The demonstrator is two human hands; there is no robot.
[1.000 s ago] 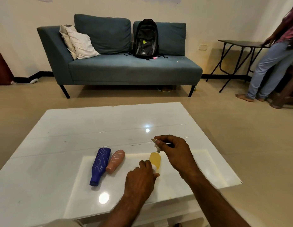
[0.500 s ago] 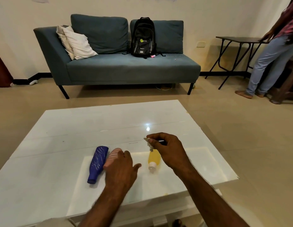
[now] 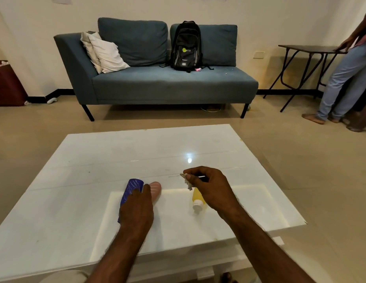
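Three small bottles lie on a glossy white table (image 3: 75, 201). A blue bottle (image 3: 131, 188) with white streaks and a peach bottle (image 3: 156, 187) lie side by side; my left hand (image 3: 137, 209) lies over both, fingers extended across them. To the right lies a yellow bottle (image 3: 197, 198) with a white cap, its cap toward me. My right hand (image 3: 208, 188) hovers above the yellow bottle and pinches a small brush with a pale tip (image 3: 187, 179) between thumb and fingers.
A blue sofa (image 3: 167, 84) with a black backpack (image 3: 186, 45) and white pillows (image 3: 104, 52) stands behind the table. A dark folding table (image 3: 308, 50) and a standing person (image 3: 345, 74) are at the far right.
My left hand has moved left, from the yellow bottle onto the peach and blue bottles. The right hand stays above the yellow bottle with the small brush.
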